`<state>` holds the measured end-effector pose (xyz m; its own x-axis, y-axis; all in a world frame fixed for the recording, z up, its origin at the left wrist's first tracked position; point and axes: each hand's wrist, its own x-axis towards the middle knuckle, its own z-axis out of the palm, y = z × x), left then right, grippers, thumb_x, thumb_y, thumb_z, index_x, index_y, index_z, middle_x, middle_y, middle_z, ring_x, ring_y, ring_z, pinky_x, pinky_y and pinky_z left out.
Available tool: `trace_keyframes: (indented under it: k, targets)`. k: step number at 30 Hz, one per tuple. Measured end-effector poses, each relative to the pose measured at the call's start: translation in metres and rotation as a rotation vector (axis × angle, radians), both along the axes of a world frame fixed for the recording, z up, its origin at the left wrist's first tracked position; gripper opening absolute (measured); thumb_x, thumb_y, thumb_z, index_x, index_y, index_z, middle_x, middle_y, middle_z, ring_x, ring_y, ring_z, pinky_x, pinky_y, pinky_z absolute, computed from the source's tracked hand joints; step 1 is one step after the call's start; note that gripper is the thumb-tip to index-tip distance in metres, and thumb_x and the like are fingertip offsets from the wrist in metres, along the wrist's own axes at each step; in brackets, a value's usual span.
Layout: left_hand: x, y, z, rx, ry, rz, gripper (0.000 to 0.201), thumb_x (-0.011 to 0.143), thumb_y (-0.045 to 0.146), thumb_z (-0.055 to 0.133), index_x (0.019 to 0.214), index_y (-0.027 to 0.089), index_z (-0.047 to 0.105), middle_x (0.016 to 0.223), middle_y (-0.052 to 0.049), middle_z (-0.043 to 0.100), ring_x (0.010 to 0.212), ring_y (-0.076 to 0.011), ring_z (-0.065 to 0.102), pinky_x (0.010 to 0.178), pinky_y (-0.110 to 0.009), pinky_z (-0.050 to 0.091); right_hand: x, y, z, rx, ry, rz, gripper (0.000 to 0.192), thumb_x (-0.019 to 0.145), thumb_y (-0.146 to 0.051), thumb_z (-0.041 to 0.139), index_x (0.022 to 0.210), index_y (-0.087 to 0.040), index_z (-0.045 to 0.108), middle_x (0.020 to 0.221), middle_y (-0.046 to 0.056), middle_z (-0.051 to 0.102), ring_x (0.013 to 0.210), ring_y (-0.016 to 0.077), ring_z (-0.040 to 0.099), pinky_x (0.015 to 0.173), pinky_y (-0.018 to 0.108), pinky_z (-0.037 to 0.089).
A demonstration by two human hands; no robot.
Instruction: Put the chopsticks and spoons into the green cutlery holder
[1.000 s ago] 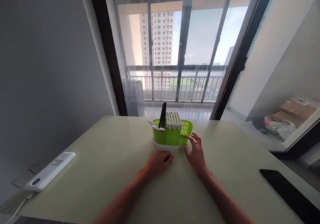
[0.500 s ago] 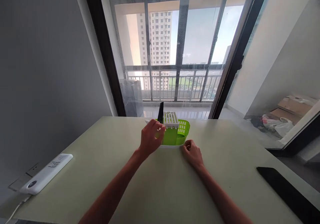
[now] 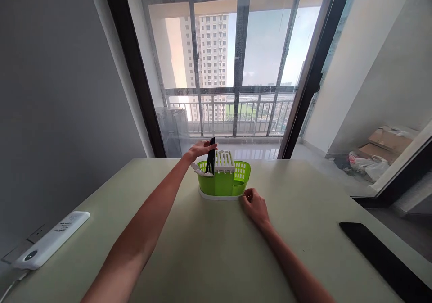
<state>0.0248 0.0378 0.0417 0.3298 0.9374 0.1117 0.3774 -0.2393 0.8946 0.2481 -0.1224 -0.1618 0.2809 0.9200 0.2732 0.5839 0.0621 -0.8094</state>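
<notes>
A green cutlery holder stands on a white base tray, with a white slotted top across its middle. Black chopsticks lean upright in its left compartment, beside white spoons. My left hand reaches behind the left side, its fingers closed around the upper ends of the chopsticks. At the right front corner, my right hand rests on the table with curled fingers, gripping the edge of the holder's base; its fingertips are partly hidden.
The holder stands near the far edge of the pale table. A white power strip with a cable lies at the left. On the right lies a flat black object. Beyond the table is a glazed balcony, with cardboard boxes at the right.
My left hand has moved from the front of the holder up and back to the chopsticks, and has closed on them. My right hand stays at the base corner. The view has shifted slightly.
</notes>
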Motion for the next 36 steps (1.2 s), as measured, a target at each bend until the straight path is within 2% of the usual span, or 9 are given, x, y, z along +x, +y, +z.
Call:
trace_keyframes:
  k: [3, 7, 10, 15, 19, 23, 27, 30, 36]
  targets:
    - [0.004, 0.004, -0.005, 0.002, -0.044, -0.058, 0.052, 0.064, 0.058, 0.085, 0.088, 0.014, 0.075, 0.092, -0.012, 0.079, 0.091, -0.0258, 0.071, 0.086, -0.038, 0.056, 0.001, 0.002, -0.002, 0.000, -0.006, 0.001, 0.011, 0.081, -0.028, 0.053, 0.088, -0.023, 0.059, 0.081, 0.002, 0.072, 0.071, 0.0178, 0.066, 0.067, 0.027, 0.045]
    - [0.005, 0.007, -0.011, 0.046, -0.117, -0.021, 0.045, 0.070, 0.055, 0.083, 0.083, 0.014, 0.073, 0.087, -0.011, 0.078, 0.084, -0.0242, 0.073, 0.087, -0.041, 0.058, 0.001, 0.002, -0.003, -0.003, -0.013, 0.004, 0.011, 0.082, -0.028, 0.052, 0.089, -0.023, 0.059, 0.081, 0.002, 0.072, 0.072, 0.0176, 0.066, 0.067, 0.027, 0.045]
    - [0.001, 0.009, -0.007, 0.067, -0.193, 0.017, 0.042, 0.075, 0.052, 0.081, 0.083, 0.012, 0.070, 0.086, -0.012, 0.078, 0.078, -0.0247, 0.074, 0.084, -0.044, 0.060, 0.001, 0.002, -0.002, -0.005, -0.017, 0.008, 0.011, 0.083, -0.028, 0.052, 0.089, -0.023, 0.059, 0.082, 0.002, 0.072, 0.071, 0.0171, 0.066, 0.066, 0.027, 0.044]
    - [-0.026, 0.010, 0.029, 0.143, -0.359, 0.151, 0.035, 0.088, 0.045, 0.073, 0.089, 0.012, 0.064, 0.091, -0.013, 0.078, 0.084, -0.0256, 0.076, 0.086, -0.046, 0.061, 0.000, 0.001, -0.002, -0.007, -0.031, 0.002, 0.010, 0.083, -0.027, 0.052, 0.089, -0.023, 0.059, 0.081, 0.001, 0.071, 0.071, 0.0167, 0.065, 0.065, 0.026, 0.043]
    - [-0.076, 0.008, 0.070, 0.221, -0.485, 0.307, 0.027, 0.099, 0.040, 0.059, 0.095, 0.014, 0.058, 0.095, -0.008, 0.077, 0.092, -0.0205, 0.076, 0.090, -0.040, 0.061, 0.000, 0.002, -0.003, -0.009, -0.039, -0.002, 0.010, 0.082, -0.027, 0.052, 0.088, -0.023, 0.059, 0.080, 0.001, 0.071, 0.071, 0.0167, 0.065, 0.064, 0.026, 0.042]
    - [-0.141, 0.000, 0.090, 0.036, -0.571, 0.388, 0.024, 0.106, 0.025, 0.047, 0.092, 0.012, 0.060, 0.092, -0.005, 0.076, 0.095, -0.0182, 0.074, 0.091, -0.037, 0.060, 0.000, 0.002, -0.003, -0.010, -0.042, -0.001, 0.009, 0.082, -0.027, 0.053, 0.087, -0.023, 0.059, 0.080, 0.001, 0.071, 0.071, 0.0168, 0.064, 0.064, 0.026, 0.041]
    - [-0.194, -0.023, 0.077, -0.267, -0.338, 0.311, 0.016, 0.088, 0.026, 0.075, 0.087, 0.012, 0.068, 0.097, -0.011, 0.078, 0.094, -0.0260, 0.075, 0.089, -0.040, 0.061, -0.001, 0.000, -0.001, -0.018, -0.039, -0.002, 0.010, 0.083, -0.027, 0.052, 0.088, -0.023, 0.059, 0.079, 0.001, 0.070, 0.071, 0.0169, 0.064, 0.064, 0.027, 0.040]
    - [-0.216, -0.042, 0.053, -0.559, -0.010, 0.154, 0.039, 0.063, 0.038, 0.093, 0.085, 0.014, 0.071, 0.100, -0.012, 0.079, 0.099, -0.0314, 0.074, 0.091, -0.038, 0.060, -0.001, -0.001, 0.000, -0.025, -0.037, -0.005, 0.010, 0.084, -0.028, 0.052, 0.088, -0.023, 0.059, 0.079, 0.001, 0.070, 0.071, 0.0169, 0.064, 0.064, 0.027, 0.040]
    - [-0.231, -0.063, 0.004, -0.749, 0.283, 0.084, 0.059, 0.042, 0.052, 0.097, 0.078, 0.014, 0.070, 0.102, -0.017, 0.079, 0.096, -0.0337, 0.075, 0.087, -0.038, 0.059, 0.000, -0.001, 0.000, -0.020, -0.048, 0.000, 0.010, 0.084, -0.028, 0.052, 0.088, -0.023, 0.059, 0.081, 0.001, 0.070, 0.072, 0.0168, 0.065, 0.065, 0.027, 0.040]
